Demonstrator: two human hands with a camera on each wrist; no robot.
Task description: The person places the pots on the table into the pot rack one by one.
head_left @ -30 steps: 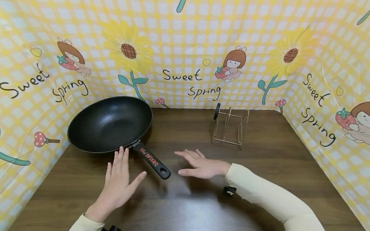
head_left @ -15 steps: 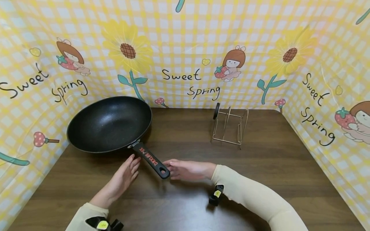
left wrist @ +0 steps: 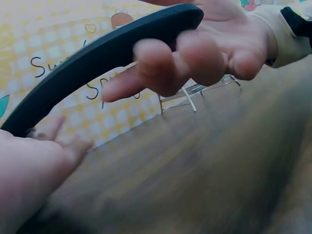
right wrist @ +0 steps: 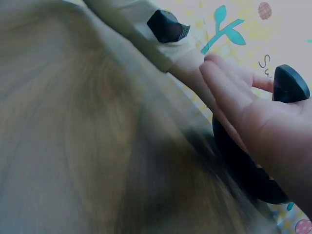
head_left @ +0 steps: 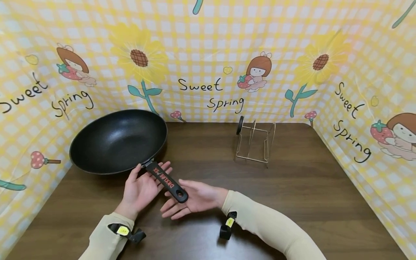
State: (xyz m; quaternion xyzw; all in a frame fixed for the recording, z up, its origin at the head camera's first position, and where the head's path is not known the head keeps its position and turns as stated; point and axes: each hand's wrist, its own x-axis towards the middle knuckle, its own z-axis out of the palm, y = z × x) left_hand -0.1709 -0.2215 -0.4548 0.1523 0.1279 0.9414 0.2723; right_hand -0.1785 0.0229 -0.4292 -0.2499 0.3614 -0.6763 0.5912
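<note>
A black wok (head_left: 118, 142) stands at the back left of the brown table, its long black handle (head_left: 164, 180) with red lettering pointing toward the front right. My left hand (head_left: 143, 191) is palm up beneath the handle near the wok, thumb on the near side and fingertips showing beyond it. Under the handle's end lies my right hand (head_left: 198, 198), also palm up with its fingers spread. In the left wrist view the curved handle (left wrist: 97, 53) passes over both palms. The right wrist view shows the handle's tip (right wrist: 290, 85) above the right hand. Neither hand wraps round it.
A small gold wire rack (head_left: 251, 159) with a black disc (head_left: 239, 125) at one corner stands at the back right. A yellow checked cloth (head_left: 201, 54) with printed flowers rises behind and at both sides of the table (head_left: 292, 202).
Both hands have moved in beneath the handle and turned palm up, the left going right and the right going left. The wok and rack stay put; the head view shifted slightly.
</note>
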